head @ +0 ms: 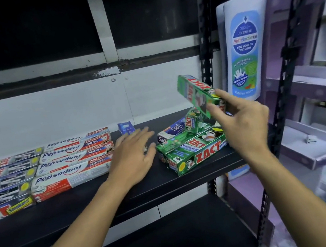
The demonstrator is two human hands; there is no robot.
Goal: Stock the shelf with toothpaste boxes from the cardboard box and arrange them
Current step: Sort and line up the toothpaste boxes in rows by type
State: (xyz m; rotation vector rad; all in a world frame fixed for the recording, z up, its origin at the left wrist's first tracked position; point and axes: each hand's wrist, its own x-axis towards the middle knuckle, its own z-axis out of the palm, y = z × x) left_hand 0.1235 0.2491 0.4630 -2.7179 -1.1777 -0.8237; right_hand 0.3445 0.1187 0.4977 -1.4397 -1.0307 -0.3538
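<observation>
While stocking looks roughly halfway, black shelf (167,186) carries neat rows at left: dark Zact boxes (4,183), then Pepsodent boxes (72,160). Right side untidy: green Zact pile (193,150) heaped, awaiting arranging. Left hand (133,155) flat over shelf between, fingers spread. Right hand (242,120) pinches tilted green Zact box (193,93) above pile. Cardboard box unseen.

Both my arms are stretching forward.
My left hand (134,151) is spreading palm-down; my right hand (244,119) is pinching a green box (193,91).
</observation>
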